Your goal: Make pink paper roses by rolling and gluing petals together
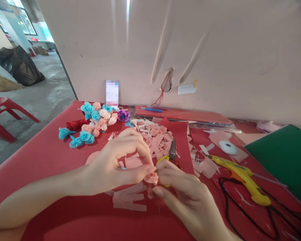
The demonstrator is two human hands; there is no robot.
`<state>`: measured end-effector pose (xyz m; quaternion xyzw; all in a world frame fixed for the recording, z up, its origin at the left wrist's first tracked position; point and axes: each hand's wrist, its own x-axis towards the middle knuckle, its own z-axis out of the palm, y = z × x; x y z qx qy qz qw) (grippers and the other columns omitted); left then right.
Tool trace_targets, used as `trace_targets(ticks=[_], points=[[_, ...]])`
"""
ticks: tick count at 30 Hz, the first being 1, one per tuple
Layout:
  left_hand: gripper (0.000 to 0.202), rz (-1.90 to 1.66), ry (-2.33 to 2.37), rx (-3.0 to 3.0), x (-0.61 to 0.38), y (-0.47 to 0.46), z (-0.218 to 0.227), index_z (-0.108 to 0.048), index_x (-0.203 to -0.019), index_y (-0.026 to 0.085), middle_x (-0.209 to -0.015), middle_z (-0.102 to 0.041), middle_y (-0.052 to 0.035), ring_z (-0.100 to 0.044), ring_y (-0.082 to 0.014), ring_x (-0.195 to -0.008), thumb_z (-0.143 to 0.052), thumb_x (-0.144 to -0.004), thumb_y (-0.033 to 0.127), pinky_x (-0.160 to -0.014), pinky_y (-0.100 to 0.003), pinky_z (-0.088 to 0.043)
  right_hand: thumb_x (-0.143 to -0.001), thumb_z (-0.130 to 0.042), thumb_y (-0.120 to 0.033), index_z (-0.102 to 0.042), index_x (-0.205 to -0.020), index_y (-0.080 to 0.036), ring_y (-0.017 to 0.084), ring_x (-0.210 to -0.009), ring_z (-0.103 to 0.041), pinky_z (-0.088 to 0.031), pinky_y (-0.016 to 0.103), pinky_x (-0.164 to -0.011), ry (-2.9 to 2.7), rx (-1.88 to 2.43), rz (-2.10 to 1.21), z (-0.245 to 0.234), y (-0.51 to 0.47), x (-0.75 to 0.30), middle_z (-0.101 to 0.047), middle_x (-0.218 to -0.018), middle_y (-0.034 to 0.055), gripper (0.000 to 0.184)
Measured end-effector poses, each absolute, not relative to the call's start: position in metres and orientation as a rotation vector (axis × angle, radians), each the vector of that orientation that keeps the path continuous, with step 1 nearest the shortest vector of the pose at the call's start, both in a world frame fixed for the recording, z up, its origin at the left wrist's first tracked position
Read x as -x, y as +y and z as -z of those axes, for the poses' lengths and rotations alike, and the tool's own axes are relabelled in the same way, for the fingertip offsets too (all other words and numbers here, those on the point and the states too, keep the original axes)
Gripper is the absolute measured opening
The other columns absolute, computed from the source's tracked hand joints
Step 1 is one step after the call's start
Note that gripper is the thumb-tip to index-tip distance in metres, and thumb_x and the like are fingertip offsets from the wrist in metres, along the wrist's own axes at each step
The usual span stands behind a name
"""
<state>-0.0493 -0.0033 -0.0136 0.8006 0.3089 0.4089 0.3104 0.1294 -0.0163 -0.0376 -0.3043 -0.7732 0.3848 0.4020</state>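
Between my two hands is a small pink paper flower (pixel 152 178), its petals ruffled. My left hand (pixel 120 162) pinches it from the left with thumb and fingertips. From the right, my right hand (pixel 188 190) grips its side with bent fingers and thumb; the exact grip is partly hidden. Just below lie pale pink paper strips (pixel 130 202) on the red tabletop. Scissors (pixel 173 149) with yellow handles rest behind my right hand, which covers part of them. Beyond the flower spreads a heap of pink paper scraps (pixel 157 139).
Finished blue, pink, red and purple paper flowers (pixel 86 137) cluster at the back left, before a propped phone (pixel 112 93). A yellow glue gun (pixel 243 177) with a black cord lies right, near a round white object (pixel 227 147) and a green sheet (pixel 286 160). A white panel (pixel 140 50) rises behind.
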Motion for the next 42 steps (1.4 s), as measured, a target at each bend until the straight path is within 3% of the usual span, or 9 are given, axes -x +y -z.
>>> trace_targets(ticks=[5,10,15,23,27,33,37,39,42], points=[[0.010,-1.083,0.833,-2.083,0.048,-0.002,0.015,-0.052,-0.072,0.017,-0.072,-0.056,0.0032,-0.047,-0.0097,-0.078,-0.055,-0.080,0.012,-0.074,-0.022,-0.039,-0.080,-0.051,-0.011,-0.058,-0.059,-0.016,0.014,-0.061,-0.051,-0.044,0.023,-0.056,-1.928,0.811,-0.902,0.034,-0.018,-0.130,-0.059,-0.057,0.0024,0.022],[0.014,-1.009,0.746,-2.015,0.044,0.000,0.016,-0.057,-0.091,0.017,-0.092,-0.060,-0.0015,-0.049,-0.0119,-0.089,-0.050,-0.082,0.011,-0.081,-0.024,-0.039,-0.083,-0.053,-0.023,-0.066,-0.065,-0.021,0.013,-0.064,-0.055,-0.045,0.025,-0.062,-1.572,0.753,-1.456,0.044,-0.015,-0.140,-0.059,-0.062,0.0000,0.022],[0.014,-0.980,0.626,-1.732,0.037,0.002,0.028,-0.063,-0.083,0.017,-0.080,-0.057,-0.0006,-0.052,-0.0124,-0.080,-0.062,-0.072,0.009,-0.075,-0.026,-0.041,-0.081,-0.059,-0.028,-0.071,-0.070,-0.028,0.012,-0.061,-0.052,-0.042,0.028,-0.072,-1.440,0.553,-1.761,0.050,-0.010,-0.140,-0.058,-0.058,-0.0029,0.016],[0.018,-0.871,0.456,-1.322,0.032,0.006,0.046,-0.072,-0.080,0.031,-0.073,-0.046,0.0026,-0.045,-0.0087,-0.070,-0.070,-0.069,0.017,-0.064,-0.023,-0.038,-0.079,-0.060,-0.029,-0.072,-0.064,-0.024,0.007,-0.045,-0.042,-0.037,0.023,-0.056,-1.334,0.440,-2.024,0.052,-0.009,-0.132,-0.057,-0.050,-0.0032,0.021],[0.011,-0.844,0.441,-1.273,0.031,0.004,0.048,-0.072,-0.078,0.032,-0.071,-0.044,0.0025,-0.043,-0.0079,-0.068,-0.071,-0.069,0.026,-0.060,-0.022,-0.036,-0.076,-0.063,-0.028,-0.069,-0.057,-0.021,0.005,-0.039,-0.039,-0.031,0.020,-0.046,-1.244,0.427,-2.101,0.056,-0.010,-0.130,-0.056,-0.047,-0.0038,0.021],[0.015,-0.900,0.320,-1.178,0.028,0.003,0.060,-0.072,-0.076,0.035,-0.070,-0.046,0.0024,-0.044,-0.0066,-0.065,-0.072,-0.069,0.021,-0.058,-0.021,-0.037,-0.073,-0.066,-0.035,-0.068,-0.055,-0.019,0.003,-0.038,-0.040,-0.030,0.019,-0.047,-1.181,0.418,-2.148,0.061,-0.010,-0.126,-0.056,-0.045,-0.0043,0.024],[0.017,-0.963,0.346,-1.208,0.028,0.004,0.064,-0.072,-0.075,0.036,-0.068,-0.046,0.0025,-0.042,-0.0068,-0.063,-0.071,-0.069,0.020,-0.056,-0.022,-0.034,-0.075,-0.063,-0.035,-0.068,-0.057,-0.021,0.005,-0.039,-0.041,-0.036,0.021,-0.053,-1.240,0.450,-2.100,0.060,-0.011,-0.128,-0.056,-0.046,-0.0051,0.024],[0.021,-1.006,0.385,-1.261,0.029,0.004,0.061,-0.072,-0.075,0.037,-0.068,-0.045,0.0031,-0.042,-0.0072,-0.063,-0.071,-0.068,0.016,-0.057,-0.023,-0.035,-0.078,-0.060,-0.035,-0.068,-0.059,-0.022,0.008,-0.046,-0.045,-0.040,0.022,-0.057,-1.358,0.515,-1.953,0.057,-0.011,-0.129,-0.056,-0.047,-0.0042,0.024],[0.028,-1.085,0.490,-1.341,0.029,0.003,0.054,-0.072,-0.073,0.035,-0.066,-0.045,0.0037,-0.044,-0.0081,-0.065,-0.068,-0.067,0.008,-0.064,-0.026,-0.039,-0.081,-0.057,-0.030,-0.069,-0.059,-0.023,0.013,-0.060,-0.050,-0.043,0.025,-0.062,-1.619,0.661,-1.464,0.052,-0.011,-0.130,-0.059,-0.051,-0.0012,0.026]])
